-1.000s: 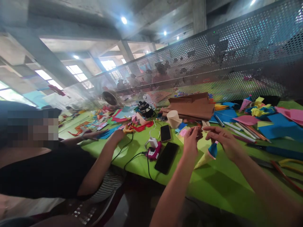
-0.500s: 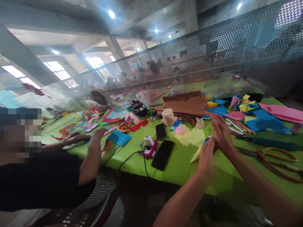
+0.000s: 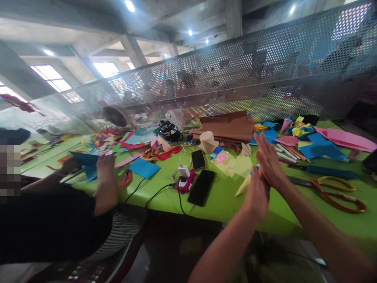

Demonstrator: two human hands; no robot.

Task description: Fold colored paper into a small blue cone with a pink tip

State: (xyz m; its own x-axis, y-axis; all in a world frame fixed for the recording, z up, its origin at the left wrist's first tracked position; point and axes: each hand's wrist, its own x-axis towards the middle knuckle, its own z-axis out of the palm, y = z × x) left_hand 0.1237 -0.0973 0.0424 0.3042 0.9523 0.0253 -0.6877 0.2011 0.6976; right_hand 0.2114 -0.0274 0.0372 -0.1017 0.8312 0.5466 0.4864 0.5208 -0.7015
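My left hand (image 3: pixel 257 193) and my right hand (image 3: pixel 268 160) are pressed palm to palm above the green table (image 3: pixel 224 202). Between the palms sits a pale yellow paper cone (image 3: pixel 242 187), its pointed tip sticking out to the left. A bit of blue paper (image 3: pixel 251 171) shows at the cone's upper end. The rest of the cone is hidden by my hands. Light yellow and pink paper sheets (image 3: pixel 232 163) lie just behind my hands.
Two black phones (image 3: pixel 202 187) (image 3: pixel 198 159) and a pink glue gun (image 3: pixel 184 181) with its cable lie left of my hands. Scissors (image 3: pixel 335 188) lie to the right. Brown card (image 3: pixel 228 127), coloured paper and pencils crowd the back by a mesh screen (image 3: pixel 265 78). A person at left holds blue paper (image 3: pixel 85 162).
My hands went from pinching something at the fingertips to pressing flat together around the cone. The view has shifted right. The person at left has lifted a blue sheet.
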